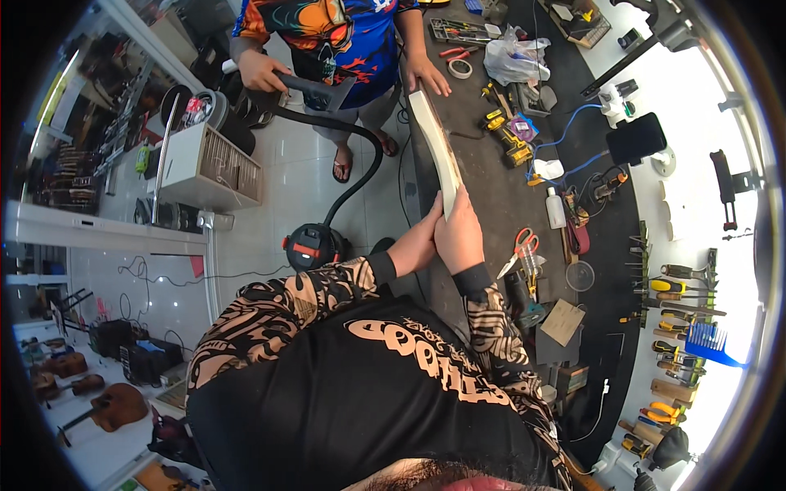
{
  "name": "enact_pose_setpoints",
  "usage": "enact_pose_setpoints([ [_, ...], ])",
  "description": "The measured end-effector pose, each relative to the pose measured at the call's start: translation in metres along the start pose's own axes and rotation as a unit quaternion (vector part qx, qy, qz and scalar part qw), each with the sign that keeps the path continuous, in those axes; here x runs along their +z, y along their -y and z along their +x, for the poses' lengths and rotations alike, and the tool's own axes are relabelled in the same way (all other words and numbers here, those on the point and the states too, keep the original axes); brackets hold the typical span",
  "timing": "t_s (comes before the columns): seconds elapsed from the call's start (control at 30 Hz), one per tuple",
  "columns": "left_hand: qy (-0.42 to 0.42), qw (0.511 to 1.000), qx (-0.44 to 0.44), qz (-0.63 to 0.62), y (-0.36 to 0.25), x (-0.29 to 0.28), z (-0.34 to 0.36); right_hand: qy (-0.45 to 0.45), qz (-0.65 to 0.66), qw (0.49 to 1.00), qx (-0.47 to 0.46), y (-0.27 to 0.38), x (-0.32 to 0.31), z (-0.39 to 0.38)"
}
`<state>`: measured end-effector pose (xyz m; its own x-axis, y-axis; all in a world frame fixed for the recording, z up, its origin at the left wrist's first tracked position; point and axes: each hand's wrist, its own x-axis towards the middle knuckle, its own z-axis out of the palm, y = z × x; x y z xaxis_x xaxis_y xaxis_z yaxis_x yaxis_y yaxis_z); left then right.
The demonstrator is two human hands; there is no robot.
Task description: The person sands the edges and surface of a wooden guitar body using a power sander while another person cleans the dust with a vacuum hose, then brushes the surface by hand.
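Observation:
Both my hands grip the near end of a long pale wooden piece [438, 151] along the workbench edge. My left hand [419, 241] is closed on its left side, partly behind my right hand [457, 233], which wraps round it from the right. At the far end, a co-worker's hand [427, 75] rests beside the wood, fingers spread. The co-worker's other hand [260, 72] holds a dark vacuum nozzle [323, 94]. Orange-handled scissors [524, 241] lie on the bench right of my hands.
The dark workbench [467, 180] carries a yellow drill [509, 139], cables, tape and tools. A vacuum cleaner [313, 245] sits on the floor at my left, its hose [356, 131] reaching the co-worker. A tool rack [679, 327] runs along the right wall; a cabinet [209, 164] stands at left.

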<state>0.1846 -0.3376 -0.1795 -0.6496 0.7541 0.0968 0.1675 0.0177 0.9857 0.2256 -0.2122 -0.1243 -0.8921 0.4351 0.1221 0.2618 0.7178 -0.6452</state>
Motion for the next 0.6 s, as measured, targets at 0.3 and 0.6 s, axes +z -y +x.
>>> enact_pose_setpoints([
  [0.3,0.065,0.992,-0.040,0.097,-0.004,0.003,0.023,0.035,0.003,0.999,-0.007,-0.022,-0.026,-0.014],
  [0.6,0.036,0.956,-0.094,0.275,0.054,-0.039,0.101,0.060,-0.004,0.996,-0.061,-0.020,-0.018,-0.013],
])
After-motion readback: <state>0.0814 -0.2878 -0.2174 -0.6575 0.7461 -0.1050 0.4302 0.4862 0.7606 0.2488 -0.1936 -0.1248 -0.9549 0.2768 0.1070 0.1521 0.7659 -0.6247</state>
